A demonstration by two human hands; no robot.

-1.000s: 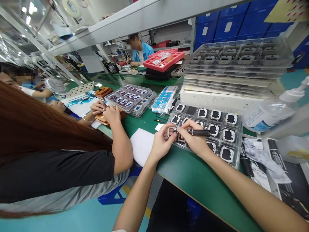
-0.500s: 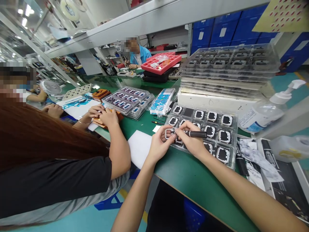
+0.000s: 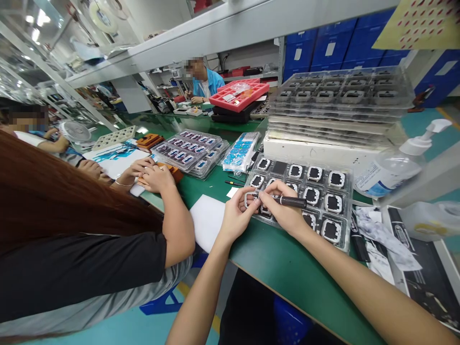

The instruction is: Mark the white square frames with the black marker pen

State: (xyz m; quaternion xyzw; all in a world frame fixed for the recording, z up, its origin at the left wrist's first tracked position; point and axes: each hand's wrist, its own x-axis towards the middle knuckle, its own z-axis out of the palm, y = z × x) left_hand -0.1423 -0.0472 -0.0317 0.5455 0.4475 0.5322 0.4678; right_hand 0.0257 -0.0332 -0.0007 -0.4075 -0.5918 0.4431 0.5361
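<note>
- Pinching a pale, ring-like frame (image 3: 248, 197), the person's left hand (image 3: 233, 213) has its grip clamped on the rim between thumb and fingers, just over the tray's near left corner.
- The right hand (image 3: 285, 213) has its grip closed around a dark marker (image 3: 293, 201), whose tip end points at the frame (contact is too small to confirm).
- Little has changed over the last second: both hands keep nearly the same pose, while the marker's rear end has dipped slightly.
- That suggests careful, small-scale pen work on this same frame, apparently unfinished.
- The tray (image 3: 321, 212) of similar frames still lies on the green worktop (image 3: 266, 249), partly under the hands.
- To the left, a co-worker's hand (image 3: 160, 178) has shifted slightly by an orange piece (image 3: 174, 172).
</note>
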